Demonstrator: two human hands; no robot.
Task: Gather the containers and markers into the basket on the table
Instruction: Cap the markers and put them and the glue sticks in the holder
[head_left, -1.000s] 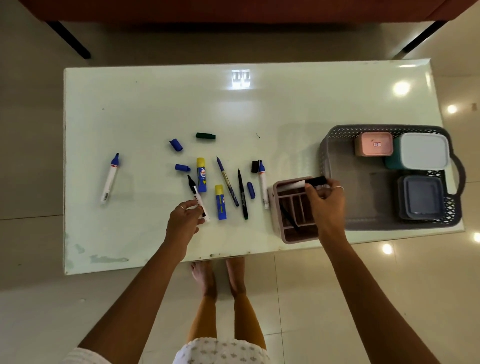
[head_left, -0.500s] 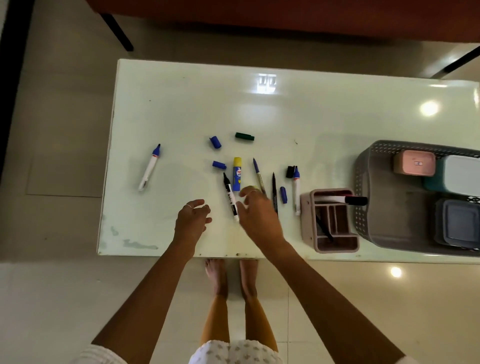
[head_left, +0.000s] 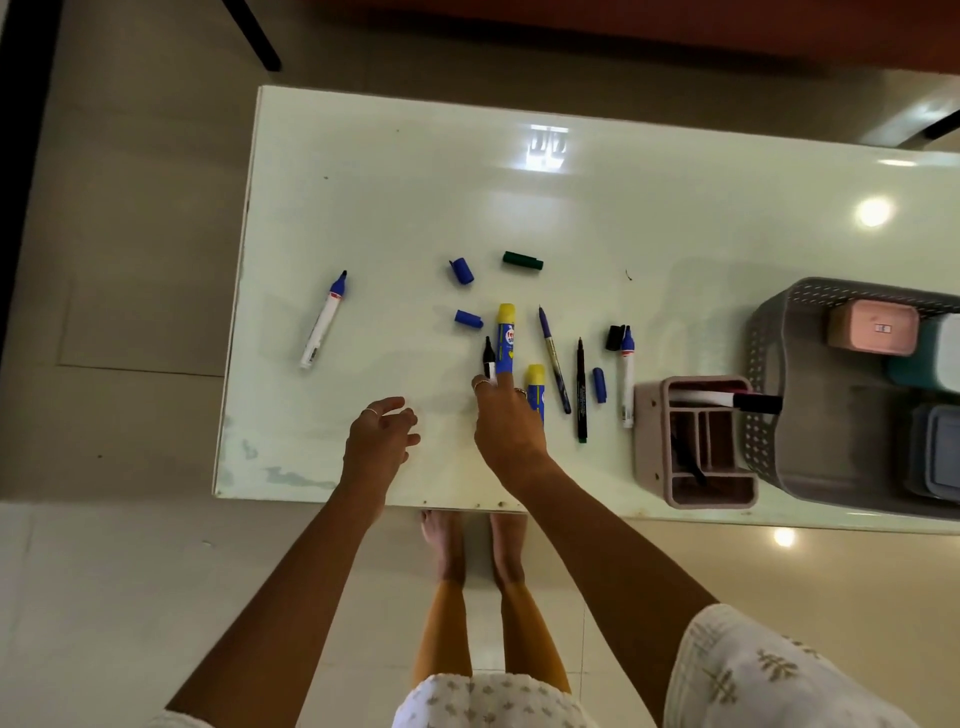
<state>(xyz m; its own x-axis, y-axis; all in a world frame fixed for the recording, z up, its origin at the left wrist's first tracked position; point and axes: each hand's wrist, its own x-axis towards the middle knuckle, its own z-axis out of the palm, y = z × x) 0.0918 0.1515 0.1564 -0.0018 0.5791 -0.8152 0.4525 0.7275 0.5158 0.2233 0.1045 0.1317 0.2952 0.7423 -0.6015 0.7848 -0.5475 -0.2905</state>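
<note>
floor (head_left: 119, 571): glossy beige tiles | table (head_left: 395, 197): pale, glossy, reflecting lights

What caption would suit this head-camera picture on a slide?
Right hand reaching the black-tipped marker among scattered markers on the table; left hand hovers open beside it.

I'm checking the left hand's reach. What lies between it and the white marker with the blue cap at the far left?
Nothing visible. Only bare table lies between the left hand and that white marker; the other pens sit further right.
</note>
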